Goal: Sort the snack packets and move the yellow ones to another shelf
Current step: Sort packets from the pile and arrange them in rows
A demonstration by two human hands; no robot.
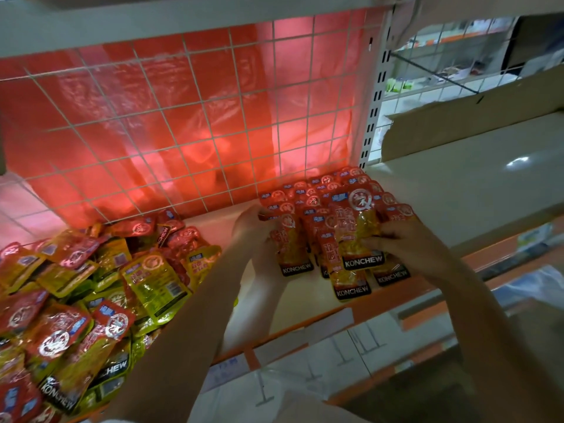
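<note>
A mixed heap of red and yellow snack packets point(76, 288) fills the left part of the shelf point(219, 227). On the right lies a tidy stack of red packets point(323, 196) in overlapping rows. My left hand point(259, 236) grips the left side of that stack near its front. My right hand point(406, 239) holds a red packet point(358, 236) with a KONCHEW label on top of the stack's front right. Yellow packets point(152, 279) lie scattered within the left heap.
A white wire grid point(183, 123) with red plastic behind it backs the shelf. A perforated upright point(374, 108) divides it from the neighbouring bay, where a cream shelf point(476, 184) holds cardboard point(476, 120). An orange price rail point(305, 337) runs along the front edge.
</note>
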